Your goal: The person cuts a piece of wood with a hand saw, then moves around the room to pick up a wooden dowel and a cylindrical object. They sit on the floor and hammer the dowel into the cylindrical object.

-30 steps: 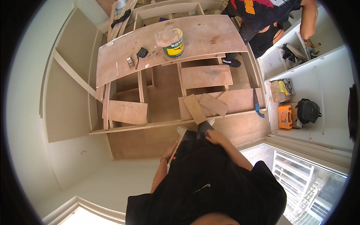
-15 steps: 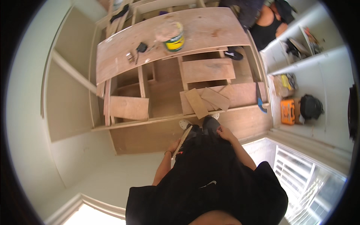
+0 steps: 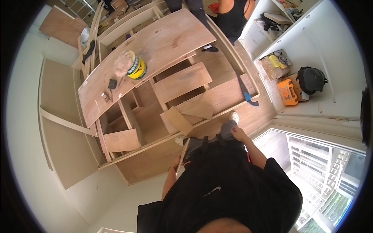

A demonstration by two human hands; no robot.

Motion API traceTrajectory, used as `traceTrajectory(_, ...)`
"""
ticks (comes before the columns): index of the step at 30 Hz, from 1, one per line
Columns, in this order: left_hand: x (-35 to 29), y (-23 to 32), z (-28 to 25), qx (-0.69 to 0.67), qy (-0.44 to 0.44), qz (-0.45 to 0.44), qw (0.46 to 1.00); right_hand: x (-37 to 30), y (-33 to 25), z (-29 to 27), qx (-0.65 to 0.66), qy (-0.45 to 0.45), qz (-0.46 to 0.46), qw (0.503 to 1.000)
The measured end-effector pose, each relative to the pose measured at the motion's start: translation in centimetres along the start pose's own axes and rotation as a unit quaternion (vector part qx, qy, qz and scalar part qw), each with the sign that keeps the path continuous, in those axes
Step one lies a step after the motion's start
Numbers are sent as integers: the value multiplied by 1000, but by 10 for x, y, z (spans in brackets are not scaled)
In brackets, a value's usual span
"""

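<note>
In my left hand (image 3: pixel 176 160) is a thin, pale wooden board (image 3: pixel 185 151), held edge-up beside my left thigh. My right hand (image 3: pixel 238 133) hangs in front of my right thigh with its fingers curled in; whatever they may hold is hidden. Beyond my feet lies a low wooden frame with open compartments, its front edge (image 3: pixel 157 140) nearest me. Several loose thin wooden pieces (image 3: pixel 176 120) overlap on its front part. A handsaw with a blue handle (image 3: pixel 249 98) rests across the right front corner.
A large plywood sheet (image 3: pixel 167 40) covers the frame's far part, bearing a yellow-green bucket (image 3: pixel 136 69) and a black tape measure (image 3: pixel 112 84). Another person in a black top (image 3: pixel 231 21) is at the far right. An orange case (image 3: pixel 287 92) and a black backpack (image 3: pixel 311 79) stand right.
My view has turned to the right, so the frame appears slanted and shifted left. My feet stand wider apart, the right one further forward. The board stays in my left hand.
</note>
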State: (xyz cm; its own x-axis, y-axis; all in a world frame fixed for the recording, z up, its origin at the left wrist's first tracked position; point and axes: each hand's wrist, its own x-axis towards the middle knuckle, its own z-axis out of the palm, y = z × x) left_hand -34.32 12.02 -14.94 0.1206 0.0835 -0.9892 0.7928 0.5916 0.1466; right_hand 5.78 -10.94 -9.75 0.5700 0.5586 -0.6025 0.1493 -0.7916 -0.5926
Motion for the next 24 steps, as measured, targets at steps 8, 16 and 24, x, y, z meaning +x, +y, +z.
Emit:
traceTrajectory(8, -1, 60, 164, -44, 59, 68, 995, 107, 116, -112, -130, -40, 62, 989)
traceTrajectory(16, -75, 106, 284, -82, 89, 58, 991, 247, 186, -151, -283, -20, 99, 954)
traceTrajectory(24, -63, 61, 318, -39, 127, -29, 991, 264, 209, -125, -336, 60, 22, 940)
